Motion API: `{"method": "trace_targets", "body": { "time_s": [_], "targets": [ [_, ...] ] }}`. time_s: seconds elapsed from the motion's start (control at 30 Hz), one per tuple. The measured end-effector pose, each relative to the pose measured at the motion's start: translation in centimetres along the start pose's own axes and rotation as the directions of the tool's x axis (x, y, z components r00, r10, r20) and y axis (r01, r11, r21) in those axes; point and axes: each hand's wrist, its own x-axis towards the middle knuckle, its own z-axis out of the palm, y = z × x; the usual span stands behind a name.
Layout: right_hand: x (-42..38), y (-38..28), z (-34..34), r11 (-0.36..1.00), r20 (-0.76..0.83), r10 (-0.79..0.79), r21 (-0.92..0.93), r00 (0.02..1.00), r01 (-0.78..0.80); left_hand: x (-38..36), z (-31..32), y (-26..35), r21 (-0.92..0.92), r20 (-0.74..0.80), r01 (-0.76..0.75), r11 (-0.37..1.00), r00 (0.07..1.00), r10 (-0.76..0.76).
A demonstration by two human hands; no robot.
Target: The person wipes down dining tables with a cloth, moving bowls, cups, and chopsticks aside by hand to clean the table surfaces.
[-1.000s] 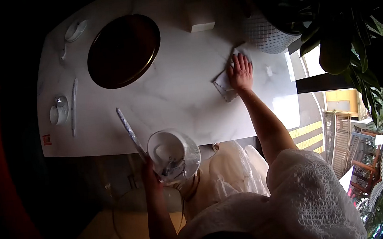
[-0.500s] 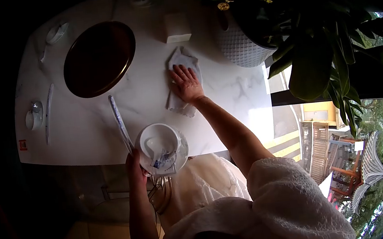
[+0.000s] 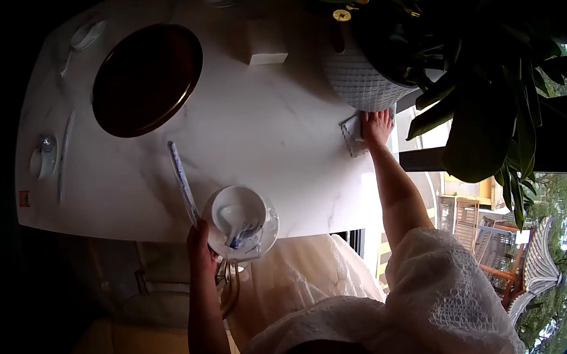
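Observation:
My left hand (image 3: 201, 246) grips the edge of a white plate (image 3: 270, 237) at the table's front edge. A white bowl (image 3: 248, 201) sits on the plate, with a white spoon (image 3: 230, 217) and a blue-printed clear wrapper (image 3: 248, 237) inside. The same hand holds wrapped chopsticks (image 3: 181, 177), which point away over the table. My right hand (image 3: 377, 128) lies flat with fingers stretched on a pale grey cloth (image 3: 354, 136) at the table's right edge, close to the planter. Part of the cloth is hidden under that hand.
A round dark tray (image 3: 147, 81) is on the white marbled table (image 3: 281, 156). Another place setting with a bowl (image 3: 40, 161) and chopsticks (image 3: 66, 158) lies at left. A white box (image 3: 268, 58) stands behind, beside a textured white planter (image 3: 363, 79) with large leaves. A window is at right.
My right hand and the cloth have slid right across the table to its edge, beside the planter. My left hand still holds the plate, bowl and chopsticks in nearly the same place.

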Motion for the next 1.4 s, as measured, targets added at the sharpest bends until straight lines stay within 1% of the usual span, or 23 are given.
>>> {"method": "trace_targets", "body": {
  "time_s": [0.1,0.2,0.23,0.27,0.33,0.43,0.47,0.6,0.67,0.7,0.73,0.8,0.9,0.97,1.03,1.1,1.17,1.2,1.23,1.27,1.3,1.33,1.4],
  "targets": [
    [2.0,0.8,1.4,0.998,-0.060,-0.057,-0.030,0.997,0.055,0.4,-1.1,-1.4,-0.007,0.005,-0.014,1.000,1.000,0.014],
    [-0.3,-0.7,-2.0,0.979,-0.060,0.184,-0.076,0.981,-0.188,-0.4,-1.0,-1.1,-0.028,0.047,-0.011,1.000,0.999,0.012],
    [-0.5,0.3,-1.2,0.956,-0.103,0.292,0.017,0.951,-0.292,-0.5,-1.0,-0.9,-0.018,0.054,0.001,1.000,0.999,0.000],
    [-1.8,1.0,-1.3,0.934,-0.085,0.357,0.063,0.930,-0.352,-0.5,-1.0,-0.9,-0.009,0.017,0.032,0.999,0.999,-0.032],
    [-5.6,1.3,-3.5,0.928,-0.041,0.372,0.046,0.927,-0.370,-0.4,-0.9,-0.7,0.008,-0.006,0.065,0.998,0.998,-0.065],
    [-11.8,4.4,-2.8,0.946,-0.175,0.318,0.125,0.932,-0.299,-0.6,-1.0,0.0,0.006,-0.021,0.117,0.993,0.993,-0.117],
    [-13.7,5.1,-2.8,0.911,-0.060,0.406,0.103,0.912,-0.399,-0.8,-0.8,0.2,0.019,-0.029,0.086,0.996,0.996,-0.085],
    [-16.0,5.7,-2.1,0.869,-0.016,0.481,0.142,0.877,-0.474,-0.8,-0.1,0.7,0.082,-0.095,0.060,0.995,0.994,-0.052],
    [-15.3,4.7,-2.2,0.846,-0.084,0.530,0.118,0.844,-0.520,-1.1,0.0,0.9,0.101,-0.118,0.058,0.993,0.992,-0.046],
    [-15.1,4.7,-1.2,0.888,-0.157,0.459,0.115,0.875,-0.445,-1.3,0.2,0.9,0.099,-0.139,0.062,0.993,0.989,-0.048],
    [-15.0,4.4,-0.4,0.888,-0.149,0.457,0.124,0.877,-0.442,-1.4,0.6,1.1,0.094,-0.160,0.062,0.994,0.986,-0.046],
    [-15.1,2.0,1.2,0.941,-0.157,0.339,0.048,0.928,-0.335,-2.0,1.5,1.4,0.092,-0.199,0.052,0.994,0.980,-0.033],
    [-15.3,-6.0,1.0,0.986,-0.077,0.067,0.156,0.995,-0.054,-2.6,2.0,1.6,0.099,-0.253,0.055,0.994,0.967,-0.029],
    [-15.3,-12.4,1.2,0.965,-0.073,-0.140,0.212,0.987,0.153,-2.7,2.3,1.5,0.100,-0.293,0.068,0.993,0.955,-0.036],
    [-15.7,-19.1,1.5,0.885,-0.073,-0.345,0.305,0.936,0.351,-2.7,2.1,1.2,0.103,-0.281,0.058,0.993,0.959,-0.027],
    [-16.7,-25.8,1.6,0.731,-0.013,-0.588,0.418,0.809,0.539,-3.4,2.2,1.2,0.130,-0.300,0.081,0.988,0.953,-0.039],
    [-16.6,-31.0,2.0,0.596,-0.039,-0.725,0.464,0.687,0.655,-3.2,1.8,0.7,0.117,-0.305,0.087,0.989,0.951,-0.047],
    [-16.3,-32.9,2.0,0.540,-0.074,-0.769,0.458,0.635,0.707,-3.1,1.9,0.6,0.107,-0.297,0.108,0.988,0.952,-0.072],
    [-15.7,-33.8,2.1,0.477,-0.071,-0.819,0.465,0.569,0.746,-3.0,2.0,0.5,0.089,-0.356,0.127,0.988,0.930,-0.088],
    [-14.5,-34.3,2.2,0.416,-0.069,-0.863,0.466,0.500,0.781,-2.5,2.2,0.6,0.095,-0.343,0.120,0.988,0.936,-0.081],
    [-13.7,-34.4,3.0,0.355,-0.100,-0.884,0.490,0.456,0.796,-2.8,2.2,0.6,0.100,-0.391,0.120,0.988,0.917,-0.072],
    [-11.9,-33.7,3.1,0.369,-0.113,-0.879,0.457,0.464,0.809,-2.7,2.3,0.5,0.104,-0.433,0.121,0.987,0.899,-0.064],
    [-7.7,-30.8,3.0,0.528,-0.129,-0.763,0.442,0.633,0.726,-2.4,2.3,0.7,0.119,-0.388,0.112,0.987,0.920,-0.058]
  ]
}}
